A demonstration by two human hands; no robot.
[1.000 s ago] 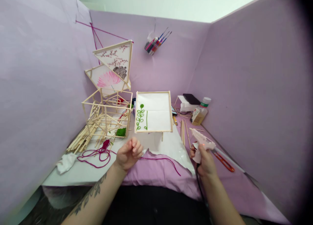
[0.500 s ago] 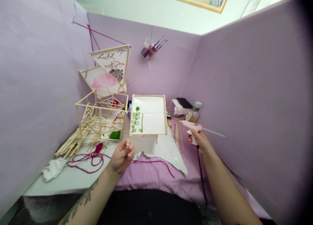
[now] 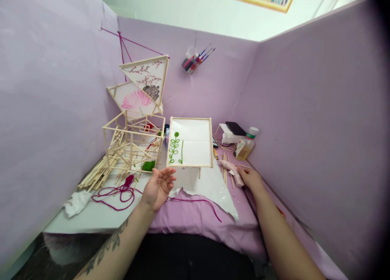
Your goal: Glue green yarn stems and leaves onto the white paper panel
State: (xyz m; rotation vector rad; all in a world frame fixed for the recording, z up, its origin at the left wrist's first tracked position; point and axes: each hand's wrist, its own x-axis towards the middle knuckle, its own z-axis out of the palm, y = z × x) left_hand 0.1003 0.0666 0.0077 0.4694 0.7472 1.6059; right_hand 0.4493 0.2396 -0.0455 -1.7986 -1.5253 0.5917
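Note:
My left hand (image 3: pixel 158 187) is open, palm up with its fingers slightly curled apart, and holds nothing. It hovers just below the lower left corner of a wooden-framed white panel (image 3: pixel 196 146). Green yarn (image 3: pixel 174 148), curled into a leafy stem with a round top, sits on the panel's left side; a shorter green stem stands beside it. To the right, my right hand (image 3: pixel 251 180) has its fingers closed at the edge of a pale pink glue gun (image 3: pixel 232 172), which lies on its side on the purple cloth. The fingertips are partly hidden.
At left stand an open stick frame (image 3: pixel 131 138) and a pile of wooden sticks (image 3: pixel 97 172). Magenta yarn (image 3: pixel 124 197) trails across the table. A bottle (image 3: pixel 245 144) stands at the right. Painted panels (image 3: pixel 144 83) hang at the back left; purple partitions (image 3: pixel 292 109) enclose the space.
My right hand has lowered the glue gun from the air onto the cloth. My left hand has opened from a pinch and turned its palm up. The view has shifted slightly.

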